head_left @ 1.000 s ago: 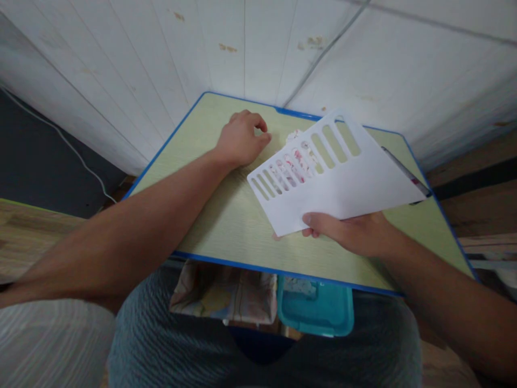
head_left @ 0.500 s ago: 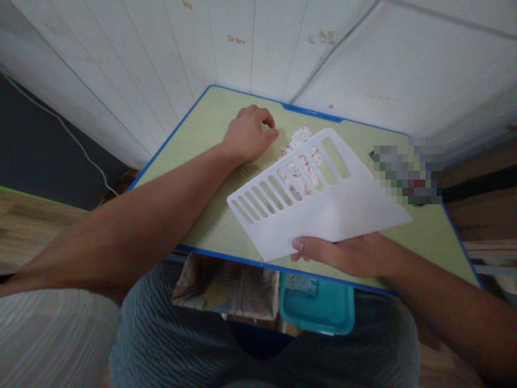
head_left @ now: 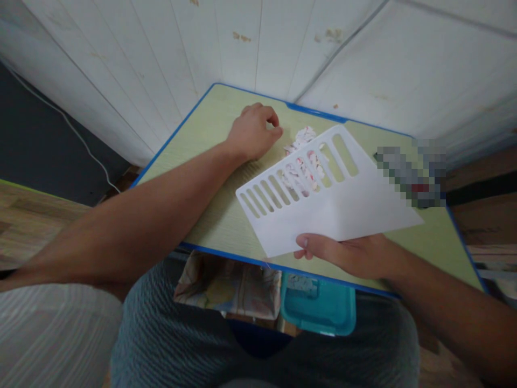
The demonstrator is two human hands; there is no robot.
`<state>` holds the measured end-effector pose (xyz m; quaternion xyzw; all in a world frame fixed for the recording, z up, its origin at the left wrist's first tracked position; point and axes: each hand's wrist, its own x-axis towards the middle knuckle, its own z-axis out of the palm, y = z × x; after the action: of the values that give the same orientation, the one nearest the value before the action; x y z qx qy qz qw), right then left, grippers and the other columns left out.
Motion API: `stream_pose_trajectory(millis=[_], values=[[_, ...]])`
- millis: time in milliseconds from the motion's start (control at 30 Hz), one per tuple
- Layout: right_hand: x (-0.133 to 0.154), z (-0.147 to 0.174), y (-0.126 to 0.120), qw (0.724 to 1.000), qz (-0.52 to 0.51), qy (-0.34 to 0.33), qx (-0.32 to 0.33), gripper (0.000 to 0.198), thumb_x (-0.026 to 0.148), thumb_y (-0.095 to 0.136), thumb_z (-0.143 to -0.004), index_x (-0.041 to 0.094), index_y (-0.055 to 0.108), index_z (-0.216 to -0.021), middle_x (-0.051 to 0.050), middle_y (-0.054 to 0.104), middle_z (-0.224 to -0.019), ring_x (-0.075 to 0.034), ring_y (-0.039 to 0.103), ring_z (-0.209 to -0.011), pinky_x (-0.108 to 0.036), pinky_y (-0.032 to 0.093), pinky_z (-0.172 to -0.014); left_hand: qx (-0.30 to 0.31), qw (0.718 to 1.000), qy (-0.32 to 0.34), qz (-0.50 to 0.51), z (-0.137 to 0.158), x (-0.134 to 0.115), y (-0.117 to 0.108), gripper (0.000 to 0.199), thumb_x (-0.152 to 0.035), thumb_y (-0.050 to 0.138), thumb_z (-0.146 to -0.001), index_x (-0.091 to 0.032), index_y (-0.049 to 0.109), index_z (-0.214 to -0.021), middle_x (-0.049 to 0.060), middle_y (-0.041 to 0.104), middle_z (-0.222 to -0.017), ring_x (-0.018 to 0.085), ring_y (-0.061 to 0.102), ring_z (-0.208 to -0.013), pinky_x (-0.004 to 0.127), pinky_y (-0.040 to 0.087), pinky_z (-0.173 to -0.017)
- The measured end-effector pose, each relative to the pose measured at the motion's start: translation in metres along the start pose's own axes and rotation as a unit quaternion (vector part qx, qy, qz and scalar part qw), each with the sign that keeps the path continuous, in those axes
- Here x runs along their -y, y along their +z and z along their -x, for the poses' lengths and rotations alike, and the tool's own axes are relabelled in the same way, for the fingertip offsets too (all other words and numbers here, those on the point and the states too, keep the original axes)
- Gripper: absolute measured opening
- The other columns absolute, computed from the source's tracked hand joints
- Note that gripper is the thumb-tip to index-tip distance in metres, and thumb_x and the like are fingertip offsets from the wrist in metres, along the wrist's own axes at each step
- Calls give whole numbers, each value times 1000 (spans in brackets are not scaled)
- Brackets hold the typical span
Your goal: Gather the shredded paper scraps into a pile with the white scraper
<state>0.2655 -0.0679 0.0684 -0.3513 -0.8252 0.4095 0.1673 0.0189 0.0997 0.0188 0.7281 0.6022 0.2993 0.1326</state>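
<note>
The light was rather dim and soft, and its source could not be seen. The white slotted sheet (head_left: 319, 211) had a weak bright patch near its middle, and the left forearm (head_left: 169, 202) gave a blurry shadow to the green tabletop (head_left: 226, 229). Fine details looked smeared. The wall boards (head_left: 226, 62) leaned outward, and coarse square blocks hid an object (head_left: 416, 172) at the right.

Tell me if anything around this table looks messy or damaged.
Crumpled white-and-red scraps lie loose on the tabletop, partly behind the slotted white board in the right hand, like litter. The white wall has brownish marks, possibly chipped paint.
</note>
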Motion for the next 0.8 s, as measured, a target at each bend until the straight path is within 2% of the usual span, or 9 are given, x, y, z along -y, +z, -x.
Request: stream_pose_trajectory(millis=[200, 367, 400, 467, 533, 600, 700, 800], values=[[6, -1, 3, 1000, -18, 7, 5, 32, 28, 74, -100, 36, 84, -70, 3, 85, -73, -26, 83, -74, -38, 68, -78, -2, 1000, -11, -4, 1, -4, 0, 8, -33, 69, -103, -31, 76, -105, 10, 77, -142, 30, 64, -137, 48, 48, -124], [-1, 2, 2, 998, -65, 22, 2, 34, 34, 78, -103, 34, 81, -69, 1, 87, -78, -26, 83, -75, -38, 70, -81, 2, 1000, -5, 1, -1, 0, 1, 7, -34, 69, -103, -31, 75, -105, 9, 76, -141, 29, 62, -133, 47, 47, -123], [-5, 2, 0, 996, -77, 31, -20, 35, 37, 79, -103, 33, 80, -69, 0, 87, -78, -26, 83, -74, -39, 70, -79, 5, 1000, -2, 1, -1, 1, 1, 8, -34, 70, -103, -30, 75, -105, 9, 76, -141, 29, 61, -133, 47, 47, -123], [-13, 1, -7, 989, -93, 51, -105, 36, 39, 80, -102, 32, 77, -67, -1, 84, -73, -26, 81, -70, -40, 71, -76, 4, 1000, 5, 2, -1, 3, 2, 10, -35, 70, -102, -29, 76, -106, 9, 76, -140, 30, 61, -132, 48, 47, -122], [-20, -2, -16, 972, -85, 62, -212, 37, 35, 79, -99, 31, 74, -63, 0, 79, -67, -26, 78, -66, -42, 70, -78, -5, 1000, 12, 2, -1, 5, 4, 12, -35, 69, -102, -28, 77, -108, 9, 76, -137, 30, 61, -131, 49, 48, -122], [-27, -5, -25, 955, -65, 65, -283, 34, 28, 78, -95, 29, 72, -61, 0, 75, -64, -25, 74, -64, -42, 69, -79, -13, 1000, 15, -1, -1, 7, 5, 15, -35, 69, -103, -27, 79, -110, 10, 76, -137, 31, 63, -132, 50, 49, -122], [-33, -9, -34, 948, -47, 64, -308, 32, 27, 76, -91, 29, 70, -60, 0, 73, -62, -24, 71, -62, -41, 65, -76, -18, 1000, 15, -3, -2, 9, 5, 14, -34, 70, -101, -27, 80, -109, 11, 77, -136, 33, 66, -135, 51, 51, -121], [-37, -10, -38, 954, -39, 77, -286, 35, 34, 76, -88, 31, 67, -54, -1, 70, -58, -24, 68, -59, -42, 64, -70, -24, 999, 21, 4, -3, 12, 6, 12, -33, 71, -99, -28, 80, -105, 10, 78, -131, 35, 68, -135, 52, 52, -120]])
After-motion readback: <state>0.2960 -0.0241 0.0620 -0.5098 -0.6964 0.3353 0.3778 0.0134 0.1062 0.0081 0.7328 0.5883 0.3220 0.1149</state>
